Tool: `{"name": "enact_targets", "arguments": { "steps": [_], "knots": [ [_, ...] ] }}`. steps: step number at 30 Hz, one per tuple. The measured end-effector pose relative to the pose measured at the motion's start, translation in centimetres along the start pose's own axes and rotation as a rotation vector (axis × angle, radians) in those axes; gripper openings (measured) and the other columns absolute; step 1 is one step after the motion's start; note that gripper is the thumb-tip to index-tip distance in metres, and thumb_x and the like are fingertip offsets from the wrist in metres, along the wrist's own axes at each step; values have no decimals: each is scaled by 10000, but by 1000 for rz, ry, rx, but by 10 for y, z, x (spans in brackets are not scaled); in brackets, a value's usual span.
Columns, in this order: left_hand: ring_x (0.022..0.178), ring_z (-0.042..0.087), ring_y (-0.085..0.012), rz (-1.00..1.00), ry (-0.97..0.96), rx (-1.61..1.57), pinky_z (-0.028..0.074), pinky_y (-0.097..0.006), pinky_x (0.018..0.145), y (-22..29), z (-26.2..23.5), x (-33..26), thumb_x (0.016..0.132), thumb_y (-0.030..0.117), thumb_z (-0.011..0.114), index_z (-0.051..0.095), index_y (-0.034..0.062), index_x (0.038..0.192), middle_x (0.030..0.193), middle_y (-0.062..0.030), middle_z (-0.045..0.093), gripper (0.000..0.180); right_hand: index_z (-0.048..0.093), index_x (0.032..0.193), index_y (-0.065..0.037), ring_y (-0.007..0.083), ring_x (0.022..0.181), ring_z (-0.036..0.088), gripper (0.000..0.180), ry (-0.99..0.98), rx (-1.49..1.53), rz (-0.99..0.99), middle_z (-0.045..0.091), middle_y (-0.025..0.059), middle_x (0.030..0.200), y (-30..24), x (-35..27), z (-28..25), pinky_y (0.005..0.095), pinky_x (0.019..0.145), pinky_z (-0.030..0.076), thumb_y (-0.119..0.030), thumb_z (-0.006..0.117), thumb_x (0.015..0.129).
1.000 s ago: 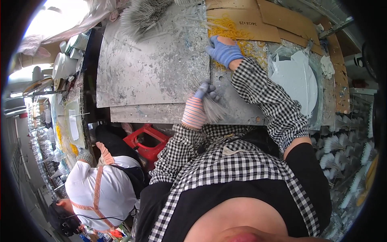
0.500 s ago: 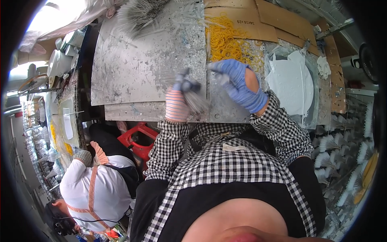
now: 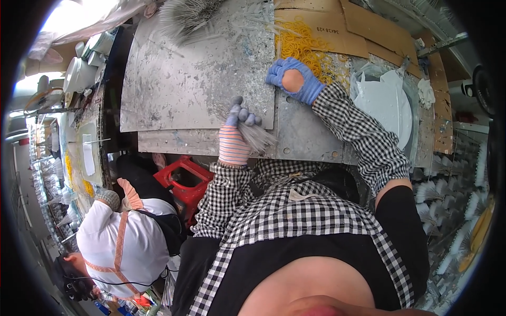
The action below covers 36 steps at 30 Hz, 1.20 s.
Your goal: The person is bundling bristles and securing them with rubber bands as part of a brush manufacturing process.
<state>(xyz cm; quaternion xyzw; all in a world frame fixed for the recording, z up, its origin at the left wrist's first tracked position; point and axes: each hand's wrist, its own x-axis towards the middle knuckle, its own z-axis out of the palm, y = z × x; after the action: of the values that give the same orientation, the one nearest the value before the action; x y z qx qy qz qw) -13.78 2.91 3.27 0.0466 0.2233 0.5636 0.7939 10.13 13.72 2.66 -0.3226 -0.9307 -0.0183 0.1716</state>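
A bundle of thin, pale bristle-like strands [image 3: 260, 138] is gripped in my left hand [image 3: 235, 138], which wears a striped glove with grey fingertips. The strands stick out on both sides of the closed fingers, above the near edge of the metal-topped table [image 3: 174, 87]. Farther off and to the right, my right hand [image 3: 296, 80], in a blue glove with a hole over its back, rests low at the tabletop with curled fingers. Just beyond it lies a heap of yellow rubber bands [image 3: 300, 45]. Whatever those fingertips hold, if anything, is hidden.
A large pile of similar strands [image 3: 187, 18] lies at the far left of the table. Flattened cardboard [image 3: 337, 31] covers the back right, near a white-coated round dish [image 3: 387, 102]. At left, a person in white [image 3: 126, 247] sits beside a red plastic stool [image 3: 184, 181].
My right hand has moved away from the left one, leftward and farther across the table, down toward the rubber bands. The left hand still grips the strands in nearly the same place.
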Motion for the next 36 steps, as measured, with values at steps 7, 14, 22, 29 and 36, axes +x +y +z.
{"name": "enact_targets", "arguments": {
  "steps": [7, 14, 22, 29, 36],
  "knots": [
    [962, 609, -187, 20, 106, 322, 512, -413, 956, -13, 30, -8, 1005, 155, 587, 514, 33, 1348, 1040, -40, 629, 372, 718, 998, -109, 263, 907, 628, 171, 181, 88, -76, 676, 72, 945, -1, 7, -38, 390, 815, 523, -135, 649, 843],
    [1219, 569, -246, 206, -114, 979, 459, -357, 1052, -29, 35, 4, 1030, 109, 517, 450, -49, 1424, 1289, -150, 606, 430, 713, 1075, -61, 177, 807, 671, 289, 120, 941, 588, 727, 96, 1013, -87, 10, -79, 327, 763, 557, -242, 739, 851],
    [717, 558, -108, 32, 112, 367, 522, -324, 758, -21, 40, 7, 1031, 166, 559, 467, -15, 1378, 822, -2, 579, 402, 681, 1197, -165, 245, 969, 657, 335, 49, -3, 459, 703, 64, 1100, 29, 23, -24, 368, 877, 539, -194, 659, 863],
    [731, 566, -122, -6, 159, 314, 532, -341, 783, -27, 33, -5, 1026, 161, 566, 473, 2, 1369, 848, -5, 596, 389, 676, 1134, -158, 256, 1005, 647, 255, -201, -392, 214, 681, 99, 1034, 54, 34, -4, 403, 886, 527, -161, 554, 910],
    [723, 549, -126, -16, 107, 336, 525, -332, 756, -31, 38, -3, 1017, 145, 583, 502, -3, 1341, 835, -16, 591, 365, 706, 1076, -135, 258, 964, 644, 212, -174, -253, 39, 657, 87, 989, 69, 25, -15, 381, 865, 534, -173, 567, 920]
  ]
}}
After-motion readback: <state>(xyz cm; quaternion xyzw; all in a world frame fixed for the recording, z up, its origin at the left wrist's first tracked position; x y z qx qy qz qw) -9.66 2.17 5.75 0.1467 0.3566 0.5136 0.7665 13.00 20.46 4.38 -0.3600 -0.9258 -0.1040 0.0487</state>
